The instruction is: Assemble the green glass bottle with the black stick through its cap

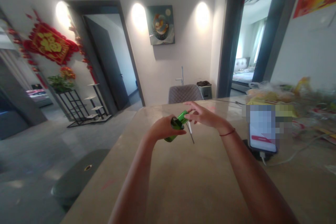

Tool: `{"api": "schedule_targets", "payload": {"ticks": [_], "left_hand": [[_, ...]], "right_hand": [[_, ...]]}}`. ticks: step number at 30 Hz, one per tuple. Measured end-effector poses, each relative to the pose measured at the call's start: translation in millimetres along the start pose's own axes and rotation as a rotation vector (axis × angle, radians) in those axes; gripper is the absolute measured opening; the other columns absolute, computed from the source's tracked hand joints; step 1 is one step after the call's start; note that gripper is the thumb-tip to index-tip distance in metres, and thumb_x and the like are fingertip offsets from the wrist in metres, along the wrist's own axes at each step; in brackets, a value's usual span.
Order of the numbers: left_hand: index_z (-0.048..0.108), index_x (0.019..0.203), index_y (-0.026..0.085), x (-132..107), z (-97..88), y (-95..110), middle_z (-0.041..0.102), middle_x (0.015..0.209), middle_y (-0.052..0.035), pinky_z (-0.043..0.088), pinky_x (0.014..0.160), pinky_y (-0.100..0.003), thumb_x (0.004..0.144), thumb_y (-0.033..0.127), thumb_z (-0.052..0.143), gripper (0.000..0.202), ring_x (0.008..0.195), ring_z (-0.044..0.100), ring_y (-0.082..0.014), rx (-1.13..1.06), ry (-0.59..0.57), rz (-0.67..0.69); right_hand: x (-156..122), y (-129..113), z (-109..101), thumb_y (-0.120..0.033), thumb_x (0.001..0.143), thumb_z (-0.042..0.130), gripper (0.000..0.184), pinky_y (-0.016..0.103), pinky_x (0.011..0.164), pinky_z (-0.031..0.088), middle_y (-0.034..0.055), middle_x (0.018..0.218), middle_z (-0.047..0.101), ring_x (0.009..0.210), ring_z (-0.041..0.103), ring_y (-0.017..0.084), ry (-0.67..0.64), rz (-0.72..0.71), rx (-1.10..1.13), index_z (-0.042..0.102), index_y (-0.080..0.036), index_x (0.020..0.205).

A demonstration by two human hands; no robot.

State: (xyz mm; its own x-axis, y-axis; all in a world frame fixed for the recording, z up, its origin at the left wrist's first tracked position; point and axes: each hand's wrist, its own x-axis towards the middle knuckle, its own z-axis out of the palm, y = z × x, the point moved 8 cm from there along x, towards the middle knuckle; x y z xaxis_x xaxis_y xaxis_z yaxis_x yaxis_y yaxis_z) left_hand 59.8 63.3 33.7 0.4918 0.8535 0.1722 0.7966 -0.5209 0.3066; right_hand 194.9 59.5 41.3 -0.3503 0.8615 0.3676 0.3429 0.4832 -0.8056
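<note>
My left hand (162, 129) is wrapped round a green bottle-like object (177, 125) and holds it tilted above the beige table (183, 178), its dark round end turned toward me. My right hand (203, 114) reaches in from the right with its fingers at the far end of the green object. A thin dark stick-like tool (191, 134) hangs down from under that hand. A red string circles my right wrist (227, 133).
A phone (262, 131) stands on a holder at the right with a white cable trailing off. Packets and bags (288, 98) clutter the table's far right. A grey chair (185, 93) stands at the far end; a dark stool (78, 178) sits at the left.
</note>
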Motion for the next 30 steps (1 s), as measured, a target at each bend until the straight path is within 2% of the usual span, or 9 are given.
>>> {"api": "schedule_targets", "payload": {"ticks": [5,10,12,15,20,22,27,30], "left_hand": [[0.056,0.092,0.02,0.0,0.7,-0.5,0.066,0.086,-0.005,0.04,0.061,-0.027,0.056,0.068,0.061,0.06,0.075,0.059,-0.0206,-0.011,-0.011,-0.011],[0.057,0.093,0.02,0.1,1.1,-1.1,0.066,0.086,-0.0051,0.04,0.061,-0.027,0.056,0.068,0.06,0.061,0.075,0.059,-0.0203,-0.02,-0.01,-0.004],[0.057,0.093,0.02,0.0,1.1,-1.3,0.066,0.085,-0.0048,0.04,0.061,-0.027,0.056,0.068,0.06,0.06,0.075,0.059,-0.0202,-0.017,-0.01,-0.006],[0.057,0.092,0.02,-0.3,0.9,-1.5,0.066,0.084,-0.0044,0.04,0.06,-0.027,0.056,0.067,0.061,0.059,0.074,0.059,-0.0203,-0.002,-0.009,-0.012],[0.057,0.09,0.02,-0.5,-0.3,-2.5,0.066,0.082,-0.0039,0.039,0.06,-0.027,0.056,0.066,0.062,0.057,0.073,0.06,-0.0202,-0.01,0.005,-0.033],[0.057,0.09,0.02,-0.4,-0.3,-2.2,0.066,0.082,-0.0038,0.04,0.06,-0.027,0.056,0.065,0.062,0.057,0.073,0.059,-0.0201,-0.019,0.005,-0.029],[0.057,0.091,0.019,0.3,1.2,-2.9,0.065,0.083,-0.0044,0.039,0.06,-0.027,0.056,0.066,0.061,0.059,0.073,0.059,-0.02,-0.008,-0.014,-0.021],[0.056,0.09,0.019,1.0,2.2,-4.6,0.065,0.082,-0.0044,0.039,0.059,-0.027,0.056,0.068,0.06,0.059,0.072,0.059,-0.0201,0.013,-0.016,-0.025]], "right_hand": [[0.7,1.6,1.5,-0.045,0.081,0.054,0.044,0.02,0.048,0.045,0.009,0.091,0.06,0.059,0.055,0.009,-0.001,0.068,-0.036,0.048,-0.013,0.11],[2.4,0.6,2.2,-0.047,0.083,0.049,0.039,0.019,0.045,0.041,0.0047,0.079,0.059,0.054,0.052,0.008,-0.003,0.049,-0.083,0.053,-0.013,0.1],[2.6,0.9,0.6,-0.043,0.082,0.051,0.034,0.02,0.047,0.043,0.0048,0.081,0.059,0.055,0.052,0.008,0.017,0.03,-0.076,0.052,-0.013,0.1],[2.5,0.4,-1.6,-0.034,0.078,0.058,0.031,0.023,0.054,0.047,0.0078,0.094,0.059,0.063,0.056,0.01,0.042,-0.013,-0.062,0.051,-0.014,0.101],[3.7,0.8,-1.2,-0.032,0.076,0.061,0.041,0.026,0.061,0.05,0.0111,0.11,0.057,0.071,0.058,0.011,0.042,-0.055,-0.031,0.05,-0.017,0.112],[5.1,3.2,0.0,-0.038,0.08,0.057,0.041,0.025,0.061,0.05,0.0119,0.109,0.059,0.073,0.059,0.012,0.034,-0.035,-0.016,0.049,-0.016,0.114],[7.8,6.3,0.8,-0.045,0.084,0.048,0.036,0.024,0.054,0.046,0.0078,0.083,0.063,0.06,0.057,0.011,0.043,-0.015,-0.126,0.059,-0.012,0.092],[6.1,4.3,-0.1,-0.036,0.081,0.055,0.036,0.024,0.055,0.047,0.009,0.091,0.064,0.062,0.057,0.011,0.054,-0.027,-0.121,0.056,-0.012,0.108]]}}
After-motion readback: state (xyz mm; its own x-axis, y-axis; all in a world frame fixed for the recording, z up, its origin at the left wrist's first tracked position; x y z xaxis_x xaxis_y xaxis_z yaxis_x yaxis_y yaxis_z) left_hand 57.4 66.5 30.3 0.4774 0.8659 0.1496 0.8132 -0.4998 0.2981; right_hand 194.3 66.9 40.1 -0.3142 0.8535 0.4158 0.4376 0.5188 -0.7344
